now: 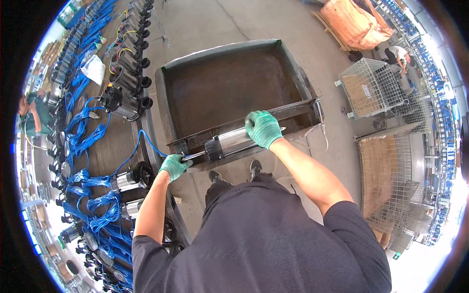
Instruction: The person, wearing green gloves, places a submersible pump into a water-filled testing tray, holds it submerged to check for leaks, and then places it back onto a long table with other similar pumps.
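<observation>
A silver cylinder with a black end cap, like a submersible pump motor, lies along the near side of a dark metal tank. My right hand, in a green glove, is wrapped over the cylinder's right end. At its left, my gloved left hand closes on the end of a thin metal rod that runs to the black cap. A blue cable reaches my left hand from the bench. My left fingertips are partly hidden.
Brownish liquid appears to fill the tank; a metal bar crosses its near side. Left, a bench bears several pumps and coiled blue cables. Wire cages and an orange sack stand right. Two other people are farther off.
</observation>
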A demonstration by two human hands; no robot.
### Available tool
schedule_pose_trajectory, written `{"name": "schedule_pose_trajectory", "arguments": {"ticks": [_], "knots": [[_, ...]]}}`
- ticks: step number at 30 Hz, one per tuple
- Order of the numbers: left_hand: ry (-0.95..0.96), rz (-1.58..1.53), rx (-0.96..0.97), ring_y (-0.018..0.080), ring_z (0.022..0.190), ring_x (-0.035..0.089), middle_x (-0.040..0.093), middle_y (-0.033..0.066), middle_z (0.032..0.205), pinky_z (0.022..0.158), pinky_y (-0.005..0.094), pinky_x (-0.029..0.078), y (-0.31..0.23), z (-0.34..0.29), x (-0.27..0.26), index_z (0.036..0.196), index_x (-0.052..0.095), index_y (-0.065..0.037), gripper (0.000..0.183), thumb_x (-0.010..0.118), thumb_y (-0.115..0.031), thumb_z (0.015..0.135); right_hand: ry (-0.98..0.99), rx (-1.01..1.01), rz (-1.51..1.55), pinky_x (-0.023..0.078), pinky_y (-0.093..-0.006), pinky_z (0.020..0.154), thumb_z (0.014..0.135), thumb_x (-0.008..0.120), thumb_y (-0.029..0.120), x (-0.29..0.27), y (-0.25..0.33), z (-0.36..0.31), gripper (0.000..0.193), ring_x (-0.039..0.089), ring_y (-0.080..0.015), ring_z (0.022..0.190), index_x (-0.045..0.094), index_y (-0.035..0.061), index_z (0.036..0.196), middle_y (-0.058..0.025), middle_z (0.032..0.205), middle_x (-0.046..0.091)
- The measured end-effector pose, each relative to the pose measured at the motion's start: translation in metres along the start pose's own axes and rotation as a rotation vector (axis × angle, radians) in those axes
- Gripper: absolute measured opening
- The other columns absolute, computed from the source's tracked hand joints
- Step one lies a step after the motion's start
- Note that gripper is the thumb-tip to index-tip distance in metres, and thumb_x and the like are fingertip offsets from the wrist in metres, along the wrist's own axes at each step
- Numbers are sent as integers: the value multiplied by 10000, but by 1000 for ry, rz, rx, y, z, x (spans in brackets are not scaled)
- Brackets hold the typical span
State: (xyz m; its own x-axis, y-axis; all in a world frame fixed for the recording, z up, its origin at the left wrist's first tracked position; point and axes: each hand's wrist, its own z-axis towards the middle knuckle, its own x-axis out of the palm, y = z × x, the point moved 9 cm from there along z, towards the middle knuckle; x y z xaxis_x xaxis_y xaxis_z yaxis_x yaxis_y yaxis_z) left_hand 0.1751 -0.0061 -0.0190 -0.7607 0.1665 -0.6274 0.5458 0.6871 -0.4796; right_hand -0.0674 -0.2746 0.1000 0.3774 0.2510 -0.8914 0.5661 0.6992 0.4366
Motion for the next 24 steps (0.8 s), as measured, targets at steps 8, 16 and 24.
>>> {"name": "schedule_pose_trajectory", "arguments": {"ticks": [8, 16, 24], "knots": [[-679, 407, 239, 358, 716, 682, 694, 112, 760, 626, 474, 524, -10, -24, -5, 821, 678, -124, 186, 760, -291, 834, -44, -22, 14, 540, -476, 833, 892, 645, 204, -5, 4, 0, 113, 661, -365, 897, 690, 102, 875, -138, 906, 705], [-652, 292, 174, 341, 769, 690, 711, 100, 854, 699, 444, 549, -12, -33, -2, 958, 686, -108, 308, 812, -361, 835, -49, 1, 452, 522, -468, 951, 1003, 603, 380, -15, -22, -6, 342, 655, -383, 1059, 717, 60, 1046, -201, 1083, 704], [-690, -413, -36, 115, 907, 612, 712, 24, 1032, 846, 280, 519, 41, -86, 33, 1177, 674, -47, 292, 789, -114, 918, -479, 745, -196, 513, -519, 938, 879, 696, 287, -71, -346, -133, 480, 612, -451, 1070, 570, -38, 1210, -303, 1114, 621]]}}
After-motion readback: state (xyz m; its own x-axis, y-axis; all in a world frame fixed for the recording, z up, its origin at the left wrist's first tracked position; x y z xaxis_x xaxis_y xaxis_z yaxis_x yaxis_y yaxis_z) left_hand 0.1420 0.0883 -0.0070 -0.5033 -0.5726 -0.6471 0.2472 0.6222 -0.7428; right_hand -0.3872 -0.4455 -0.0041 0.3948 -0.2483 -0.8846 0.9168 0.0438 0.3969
